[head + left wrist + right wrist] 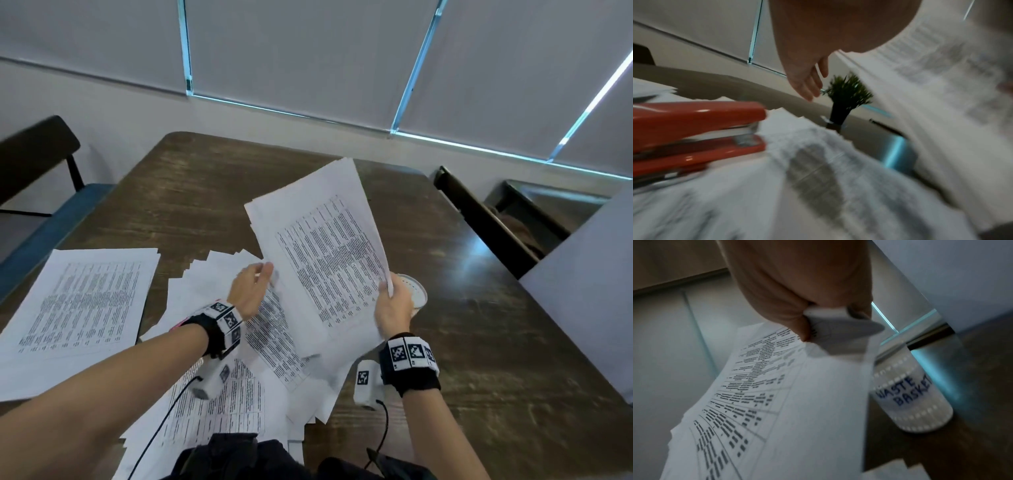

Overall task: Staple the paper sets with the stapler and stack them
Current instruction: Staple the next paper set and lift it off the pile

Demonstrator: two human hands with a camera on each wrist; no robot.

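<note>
The right hand has its grip pinched on the near corner of one paper set, lifted off the desk, probably to square it up for stapling, while the left hand sits loose-fingered at its left edge, grasping nothing. One red stapler rests left of that set on the loose sheets, with one neat stack further left and one waste-basket cup just to its right.

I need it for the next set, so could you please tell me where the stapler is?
The red stapler appears only in the left wrist view, at its left edge, lying on the loose printed sheets near the left hand.
</note>
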